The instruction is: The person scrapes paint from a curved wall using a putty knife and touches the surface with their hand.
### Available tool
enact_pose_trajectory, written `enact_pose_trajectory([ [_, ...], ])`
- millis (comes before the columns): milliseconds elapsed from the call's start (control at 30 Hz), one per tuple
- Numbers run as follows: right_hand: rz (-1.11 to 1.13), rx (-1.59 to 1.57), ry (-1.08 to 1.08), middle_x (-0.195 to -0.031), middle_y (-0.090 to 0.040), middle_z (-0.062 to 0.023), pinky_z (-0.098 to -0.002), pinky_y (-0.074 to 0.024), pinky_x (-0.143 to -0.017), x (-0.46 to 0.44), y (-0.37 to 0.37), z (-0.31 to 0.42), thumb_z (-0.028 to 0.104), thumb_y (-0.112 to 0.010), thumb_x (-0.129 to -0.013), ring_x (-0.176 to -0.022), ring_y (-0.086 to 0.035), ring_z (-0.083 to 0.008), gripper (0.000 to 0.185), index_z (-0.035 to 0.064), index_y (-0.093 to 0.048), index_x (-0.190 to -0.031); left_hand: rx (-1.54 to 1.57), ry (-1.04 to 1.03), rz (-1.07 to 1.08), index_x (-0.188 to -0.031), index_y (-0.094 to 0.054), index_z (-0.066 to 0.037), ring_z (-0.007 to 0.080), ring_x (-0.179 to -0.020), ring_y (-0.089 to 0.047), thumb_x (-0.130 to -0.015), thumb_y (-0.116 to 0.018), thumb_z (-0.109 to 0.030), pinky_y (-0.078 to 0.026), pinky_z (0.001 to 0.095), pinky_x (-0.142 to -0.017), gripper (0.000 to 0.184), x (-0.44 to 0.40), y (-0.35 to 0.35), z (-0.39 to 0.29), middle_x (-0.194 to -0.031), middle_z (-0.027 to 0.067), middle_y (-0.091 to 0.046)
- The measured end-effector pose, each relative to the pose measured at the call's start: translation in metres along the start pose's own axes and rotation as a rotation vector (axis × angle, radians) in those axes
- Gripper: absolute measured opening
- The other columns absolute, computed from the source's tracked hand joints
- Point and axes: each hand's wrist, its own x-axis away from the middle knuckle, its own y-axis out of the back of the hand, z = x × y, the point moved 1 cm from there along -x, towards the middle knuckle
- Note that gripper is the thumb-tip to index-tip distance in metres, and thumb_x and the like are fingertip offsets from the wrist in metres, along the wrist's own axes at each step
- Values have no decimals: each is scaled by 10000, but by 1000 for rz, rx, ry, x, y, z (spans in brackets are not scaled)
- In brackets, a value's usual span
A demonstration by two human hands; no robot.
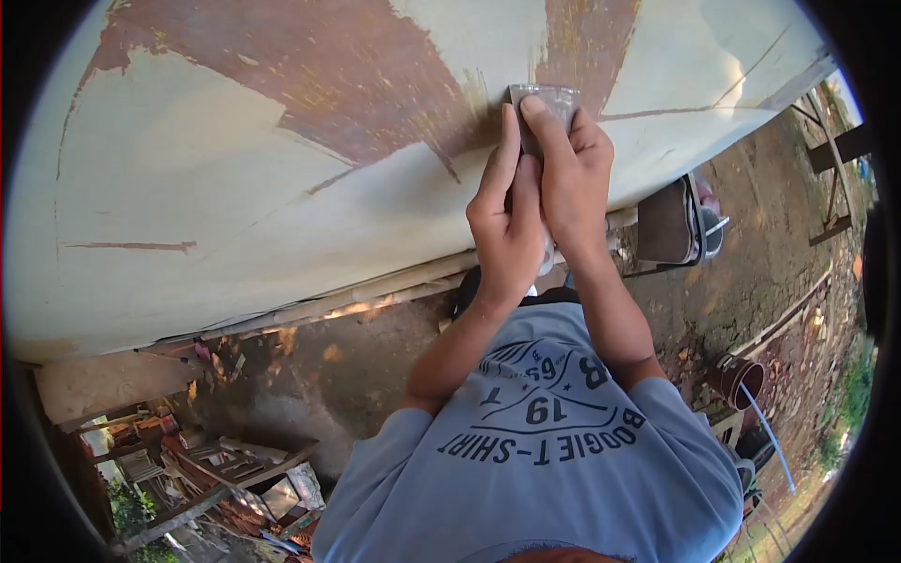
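Observation:
Both of my hands are closed together round a scraper with a wide, flat metal blade (554, 97). Its blade edge meets a pale cream painted surface (216, 169) beside a reddish-brown patch (366, 75). My left hand (507, 211) wraps the tool from the left, one finger stretched along the blade's side. On the right, my right hand (572, 183) grips it with a finger pressed on the flat of the blade. Most of the handle is hidden by my palms. Another brown patch (587, 42) lies just above the blade.
Below the surface's lower edge is bare ground (357, 375). A dark open container (668, 225) stands to the right, with a brown bucket (737, 378) farther off. Scrap wood and rubble (225, 479) are heaped at lower left. A metal frame (831, 164) stands at far right.

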Motion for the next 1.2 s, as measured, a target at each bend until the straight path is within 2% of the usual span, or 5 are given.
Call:
enact_pose_trajectory([
  [667, -20, 114, 61, -678, -590, 9, -240, -395, -531, -2, -1, 9, 176, -660, -920, -620, -470, -50, 238, -31, -613, -814, 15, 38, -6, -1462, -395, 25, 113, -1084, -536, -1031, -429, -48, -417, 230, -922, 438, -2, -6, -18, -1340, 108, -565],
  [833, -62, 56, 49, -694, -596, 9, -240, -406, -540, -2, 2, -14, 181, -664, -918, -640, -484, -46, 237, -32, -623, -822, -153, -209, -68, -1464, -393, 22, 92, -1066, -521, -1031, -433, -49, -428, 226, -914, 440, -2, -5, 17, -1310, 106, -585],
  [967, 21, 53, 39, -763, -637, -7, -239, -439, -593, -2, -2, 15, 185, -665, -922, -683, -515, -49, 230, -42, -647, -883, 28, 39, -13, -1477, -370, 17, 70, -945, -525, -1034, -443, -62, -456, 211, -820, 456, -3, -4, -18, -1185, 69, -618],
  [1067, -19, 72, -23, -794, -657, -15, -236, -453, -615, 4, 15, -29, 185, -659, -932, -705, -529, -54, 238, -52, -665, -942, -135, -134, -28, -1470, -379, 24, 146, -1277, -454, -1033, -423, -48, -367, 275, -1032, 445, 9, -2, 26, -1414, 152, -518],
  [1200, -22, 196, 63, -710, -603, 1, -241, -417, -570, -3, 2, 7, 182, -657, -924, -659, -477, -40, 244, -31, -621, -811, -33, -47, -34, -1463, -396, 26, 91, -1000, -551, -1033, -440, -56, -451, 208, -850, 440, -3, -5, -9, -1274, 84, -596],
])
